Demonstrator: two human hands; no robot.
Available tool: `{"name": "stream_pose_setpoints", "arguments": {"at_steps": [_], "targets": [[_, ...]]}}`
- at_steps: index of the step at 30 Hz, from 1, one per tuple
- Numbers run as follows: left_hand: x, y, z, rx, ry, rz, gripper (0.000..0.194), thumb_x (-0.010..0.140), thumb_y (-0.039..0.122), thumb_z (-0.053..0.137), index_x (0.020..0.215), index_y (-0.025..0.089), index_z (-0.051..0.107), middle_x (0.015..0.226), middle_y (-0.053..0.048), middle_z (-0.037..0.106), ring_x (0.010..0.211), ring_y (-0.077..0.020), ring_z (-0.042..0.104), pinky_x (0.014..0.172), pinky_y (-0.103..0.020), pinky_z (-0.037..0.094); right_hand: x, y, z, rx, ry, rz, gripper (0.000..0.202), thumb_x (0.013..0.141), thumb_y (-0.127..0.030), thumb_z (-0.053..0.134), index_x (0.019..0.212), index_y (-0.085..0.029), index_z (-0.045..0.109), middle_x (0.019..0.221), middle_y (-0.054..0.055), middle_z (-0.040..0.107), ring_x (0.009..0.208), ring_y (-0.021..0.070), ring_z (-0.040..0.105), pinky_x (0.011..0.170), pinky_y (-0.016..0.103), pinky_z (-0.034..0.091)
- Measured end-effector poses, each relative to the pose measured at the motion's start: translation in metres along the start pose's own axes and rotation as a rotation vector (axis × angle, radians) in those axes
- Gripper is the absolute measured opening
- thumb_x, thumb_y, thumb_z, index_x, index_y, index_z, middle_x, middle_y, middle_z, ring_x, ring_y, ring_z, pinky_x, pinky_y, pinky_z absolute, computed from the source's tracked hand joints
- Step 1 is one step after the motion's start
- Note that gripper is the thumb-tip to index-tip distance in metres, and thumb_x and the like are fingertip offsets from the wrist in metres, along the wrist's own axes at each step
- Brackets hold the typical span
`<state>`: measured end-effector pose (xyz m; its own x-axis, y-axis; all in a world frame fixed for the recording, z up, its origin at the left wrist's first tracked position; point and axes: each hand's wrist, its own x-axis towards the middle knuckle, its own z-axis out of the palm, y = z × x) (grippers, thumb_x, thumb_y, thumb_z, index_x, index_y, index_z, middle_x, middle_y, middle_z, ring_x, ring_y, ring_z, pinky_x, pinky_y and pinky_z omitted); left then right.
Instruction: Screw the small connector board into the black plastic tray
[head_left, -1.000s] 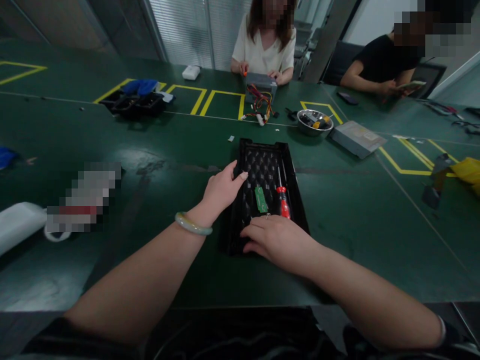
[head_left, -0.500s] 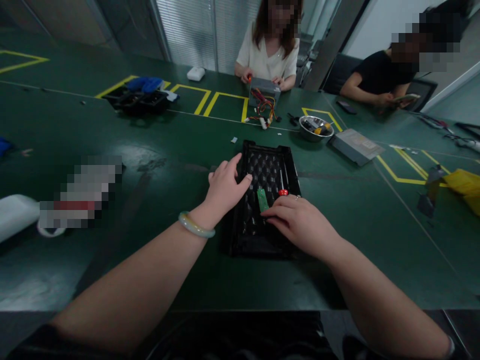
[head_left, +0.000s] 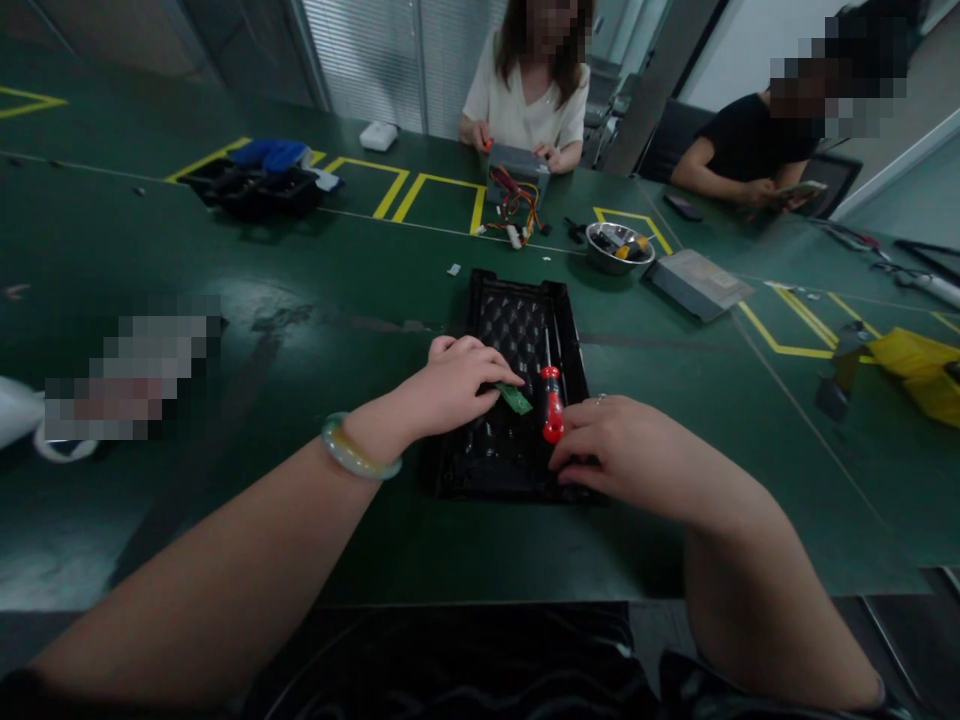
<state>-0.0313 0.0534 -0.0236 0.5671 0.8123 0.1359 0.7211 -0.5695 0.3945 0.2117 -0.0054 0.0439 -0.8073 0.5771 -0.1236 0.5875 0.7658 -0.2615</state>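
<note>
A black tray (head_left: 495,478) with a quilted-looking inside lies in front of me. My left hand (head_left: 457,385) reaches over its left side, fingers closed on one end of a small green circuit board (head_left: 514,399). Inside the tray, along the right side, rests a screwdriver (head_left: 553,405) with a red and black handle, its shaft pointing away from me. My right hand (head_left: 626,450) is over the tray's near right corner, right beside the handle. Its fingers are bent and a little apart, with nothing seen between them; whether they touch the handle I cannot tell.
Across the green table (head_left: 337,280), a co-worker handles a grey power supply (head_left: 519,175) with loose wires. A metal bowl (head_left: 619,262) of parts and a grey metal case (head_left: 697,283) stand at back right. A black bin (head_left: 251,190) with blue items stands back left; yellow material (head_left: 919,365) lies right.
The circuit board has passed from my right hand to my left and turned. My right hand has drawn back toward the tray's near right corner, uncovering the screwdriver handle.
</note>
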Motion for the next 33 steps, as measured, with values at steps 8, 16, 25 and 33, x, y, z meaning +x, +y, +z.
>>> {"name": "stream_pose_setpoints", "arguments": {"at_steps": [8,16,25,33], "targets": [[-0.001,-0.001,-0.002,0.044,0.034,0.065,0.025,0.091,0.029,0.059,0.111,0.035,0.072,0.115,0.0,0.067,0.111,-0.0236,0.052,0.095,-0.044,0.022,0.008,-0.009,0.004,-0.072,-0.063,0.054,0.013,0.094,-0.019,0.062,0.084,-0.02,0.07,0.087,0.0,0.066,0.083,0.0163,0.062,0.078,0.031,0.043],[-0.001,-0.001,-0.001,0.006,0.09,0.075,0.024,0.1,0.034,0.05,0.111,0.031,0.071,0.11,0.001,0.071,0.105,-0.0201,0.058,0.094,-0.041,0.023,0.018,-0.007,0.003,-0.153,0.196,0.181,0.008,0.095,-0.02,0.06,0.094,-0.021,0.068,0.095,0.002,0.065,0.09,0.0193,0.06,0.082,0.034,0.042],[-0.001,0.0,-0.001,-0.174,0.174,0.023,0.03,0.102,0.031,0.045,0.128,0.032,0.061,0.115,0.002,0.071,0.108,-0.0179,0.061,0.098,-0.039,0.025,0.031,0.006,0.02,-0.011,0.604,0.371,0.021,0.094,-0.025,0.062,0.115,-0.021,0.066,0.107,0.005,0.064,0.093,0.0187,0.061,0.083,0.033,0.048],[-0.003,0.004,-0.007,-0.298,0.208,0.065,0.038,0.101,0.031,0.046,0.138,0.031,0.052,0.112,0.002,0.071,0.102,-0.0175,0.059,0.101,-0.038,0.03,0.031,0.01,0.022,-0.091,0.615,0.314,0.025,0.093,-0.029,0.066,0.118,-0.026,0.067,0.113,0.002,0.067,0.103,0.0219,0.062,0.089,0.038,0.045]]}}
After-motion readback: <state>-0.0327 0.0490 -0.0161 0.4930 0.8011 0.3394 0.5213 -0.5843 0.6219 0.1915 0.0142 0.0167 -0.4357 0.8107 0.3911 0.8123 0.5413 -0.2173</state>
